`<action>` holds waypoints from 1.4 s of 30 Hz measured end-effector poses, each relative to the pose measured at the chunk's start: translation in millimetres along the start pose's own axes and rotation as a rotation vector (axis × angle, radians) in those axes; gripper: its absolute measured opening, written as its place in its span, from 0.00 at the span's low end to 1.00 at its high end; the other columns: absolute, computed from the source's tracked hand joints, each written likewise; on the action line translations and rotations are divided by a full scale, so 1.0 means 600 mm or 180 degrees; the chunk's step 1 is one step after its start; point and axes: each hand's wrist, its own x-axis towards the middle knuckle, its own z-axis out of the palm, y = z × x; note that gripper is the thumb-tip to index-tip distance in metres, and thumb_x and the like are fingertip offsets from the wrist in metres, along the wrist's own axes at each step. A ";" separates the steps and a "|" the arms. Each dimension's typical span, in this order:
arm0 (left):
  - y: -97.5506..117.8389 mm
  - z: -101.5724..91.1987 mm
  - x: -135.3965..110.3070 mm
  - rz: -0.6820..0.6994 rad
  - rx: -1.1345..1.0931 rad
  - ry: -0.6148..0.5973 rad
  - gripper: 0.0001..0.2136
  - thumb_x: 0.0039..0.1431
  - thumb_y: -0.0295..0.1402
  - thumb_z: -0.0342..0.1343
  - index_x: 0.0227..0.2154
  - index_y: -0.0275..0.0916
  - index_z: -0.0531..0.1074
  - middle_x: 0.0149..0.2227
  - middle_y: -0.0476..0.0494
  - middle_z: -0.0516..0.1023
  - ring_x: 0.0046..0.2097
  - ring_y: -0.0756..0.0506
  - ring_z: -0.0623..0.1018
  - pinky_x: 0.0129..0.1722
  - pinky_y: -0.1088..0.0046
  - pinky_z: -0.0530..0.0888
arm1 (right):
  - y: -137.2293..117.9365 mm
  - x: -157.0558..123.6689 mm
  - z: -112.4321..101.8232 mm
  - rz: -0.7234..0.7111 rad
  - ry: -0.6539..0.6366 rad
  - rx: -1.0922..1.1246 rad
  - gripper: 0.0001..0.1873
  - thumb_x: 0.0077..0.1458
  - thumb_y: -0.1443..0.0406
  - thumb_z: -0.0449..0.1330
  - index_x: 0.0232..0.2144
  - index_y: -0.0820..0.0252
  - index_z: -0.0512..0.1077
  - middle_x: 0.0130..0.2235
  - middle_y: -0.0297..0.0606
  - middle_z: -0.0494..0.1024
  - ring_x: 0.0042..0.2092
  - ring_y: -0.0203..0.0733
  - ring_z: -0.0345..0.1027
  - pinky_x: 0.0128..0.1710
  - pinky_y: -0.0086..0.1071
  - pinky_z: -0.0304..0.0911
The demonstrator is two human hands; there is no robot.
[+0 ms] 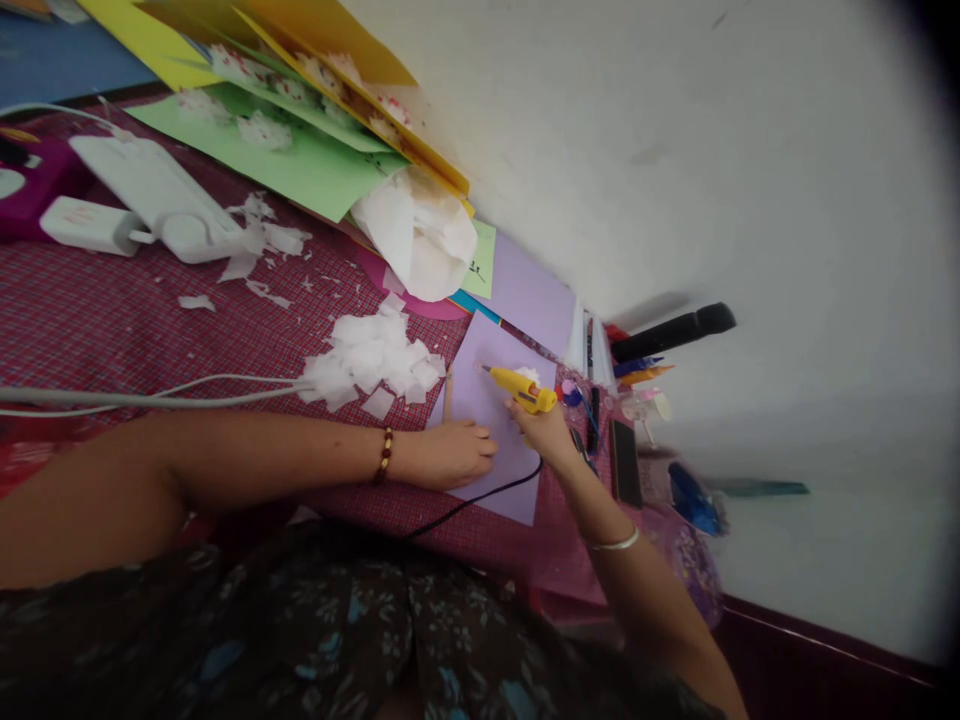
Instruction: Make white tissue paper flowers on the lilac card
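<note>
My right hand (550, 430) grips a yellow hot glue gun (521, 388), its nozzle pointing left over a sheet of purple paper (480, 350). The nozzle tip is close to the sheet; whether it touches, I cannot tell. A small white crumpled piece (529, 375) lies on the sheet just behind the gun. My left hand (450, 455) lies on the near left part of the sheet, fingers resting on it and nothing seen in them. From the gun side, a black cord (480, 498) runs across the sheet's near edge. Beside the sheet lies a pile of white paper squares (371, 355).
Green and yellow folded cards (270, 160) with white tufts stand at the back, near a crumpled white paper (420, 235). A white adapter (154, 190) and cables (150, 400) lie left. Pens, a black-handled tool (675, 330) and a dark box (625, 462) sit right, along the wall.
</note>
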 end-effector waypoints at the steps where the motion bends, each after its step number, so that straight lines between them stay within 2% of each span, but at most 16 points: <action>1: 0.000 0.000 0.000 0.0001 0.0003 0.0011 0.05 0.61 0.30 0.58 0.30 0.37 0.72 0.36 0.43 0.75 0.39 0.43 0.70 0.37 0.64 0.63 | 0.001 0.000 0.001 0.0000 0.0056 -0.0050 0.20 0.41 0.50 0.62 0.30 0.58 0.69 0.23 0.32 0.69 0.24 0.36 0.61 0.22 0.30 0.57; 7: 0.000 -0.003 0.000 -0.0036 -0.0037 -0.0063 0.05 0.62 0.30 0.56 0.31 0.38 0.73 0.37 0.42 0.76 0.40 0.43 0.70 0.38 0.64 0.63 | 0.008 0.003 0.006 -0.0029 0.0135 -0.0102 0.17 0.42 0.52 0.63 0.30 0.58 0.70 0.23 0.35 0.72 0.27 0.40 0.66 0.21 0.30 0.59; 12: 0.002 -0.006 0.002 -0.0105 -0.0080 -0.0241 0.04 0.63 0.30 0.56 0.32 0.38 0.73 0.38 0.42 0.76 0.41 0.42 0.71 0.39 0.64 0.63 | 0.006 0.001 0.003 -0.0016 0.0258 0.0081 0.18 0.41 0.52 0.64 0.30 0.59 0.70 0.23 0.32 0.70 0.24 0.36 0.62 0.22 0.29 0.59; 17: 0.003 -0.007 0.003 -0.0132 -0.0035 -0.0359 0.05 0.64 0.31 0.54 0.33 0.38 0.73 0.39 0.41 0.76 0.42 0.42 0.71 0.40 0.64 0.63 | -0.003 -0.002 -0.002 -0.0013 0.0081 0.0153 0.17 0.42 0.53 0.64 0.28 0.59 0.68 0.21 0.29 0.67 0.22 0.33 0.59 0.21 0.29 0.57; 21: 0.002 -0.006 0.003 -0.0070 -0.0024 -0.0273 0.06 0.64 0.31 0.54 0.32 0.38 0.73 0.38 0.42 0.76 0.42 0.42 0.70 0.41 0.64 0.64 | 0.000 -0.001 0.002 0.0056 0.0217 0.0077 0.19 0.40 0.52 0.64 0.29 0.59 0.69 0.19 0.28 0.65 0.22 0.34 0.58 0.19 0.28 0.56; 30: 0.000 -0.003 0.001 -0.0003 -0.0003 -0.0016 0.03 0.61 0.29 0.58 0.31 0.37 0.73 0.36 0.43 0.76 0.39 0.43 0.71 0.37 0.64 0.63 | 0.000 -0.005 0.002 0.0070 0.0180 -0.0139 0.18 0.42 0.52 0.63 0.31 0.58 0.71 0.18 0.28 0.64 0.22 0.37 0.60 0.19 0.29 0.55; 35: 0.000 -0.001 0.001 -0.0021 -0.0043 0.0038 0.05 0.61 0.29 0.58 0.29 0.38 0.72 0.35 0.42 0.76 0.38 0.43 0.70 0.36 0.64 0.62 | 0.014 -0.003 -0.002 0.0066 0.0233 -0.0282 0.17 0.42 0.52 0.63 0.30 0.58 0.71 0.20 0.31 0.67 0.23 0.38 0.62 0.20 0.30 0.56; 39: 0.000 0.002 0.001 -0.0020 -0.0030 0.0077 0.06 0.62 0.29 0.57 0.29 0.38 0.72 0.34 0.43 0.76 0.38 0.43 0.70 0.36 0.64 0.62 | 0.022 -0.001 -0.008 0.0021 0.0067 -0.0437 0.17 0.43 0.54 0.63 0.32 0.59 0.72 0.20 0.30 0.69 0.23 0.37 0.61 0.20 0.29 0.55; 42: 0.000 0.001 0.000 -0.0011 -0.0035 0.0030 0.06 0.62 0.29 0.56 0.29 0.37 0.72 0.35 0.43 0.75 0.38 0.43 0.70 0.37 0.64 0.63 | 0.002 0.012 -0.024 0.0024 -0.0170 -0.0591 0.14 0.42 0.57 0.65 0.31 0.58 0.73 0.19 0.29 0.69 0.21 0.33 0.58 0.19 0.27 0.52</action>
